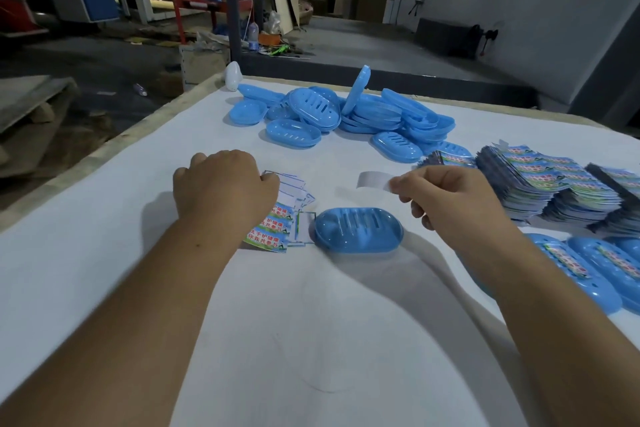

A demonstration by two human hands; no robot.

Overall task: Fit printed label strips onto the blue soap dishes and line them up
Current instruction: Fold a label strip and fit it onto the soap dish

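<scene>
Nearest, at about five o'clock, a row of finished dishes (588, 270) lies side by side on the desk (104, 288), each with a printed strip across its slotted top. In the middle sits the soap dish (358, 229) now in hand, upside up, slots showing, bare of any label. At nine o'clock from it, just beside its end, is a small fan of labels (287, 215), and the left hand (225, 191) rests on that fan with its fingers curled down onto the top sheets; whether it pinches one cannot be told. At one o'clock from the dish the right hand (446, 194) pinches a white strip (372, 180) between thumb and forefinger, held above the desk and clear of the dish.

To do this step well, I judge the strip should be brought square over the dish's length, one end tucked first, then smoothed flat so it does not skew.

Further off at two o'clock stand tall stacks of printed labels (554, 184). At twelve o'clock a loose heap of blue dishes (329, 111) waits; those whose hollows show hold nothing.
</scene>
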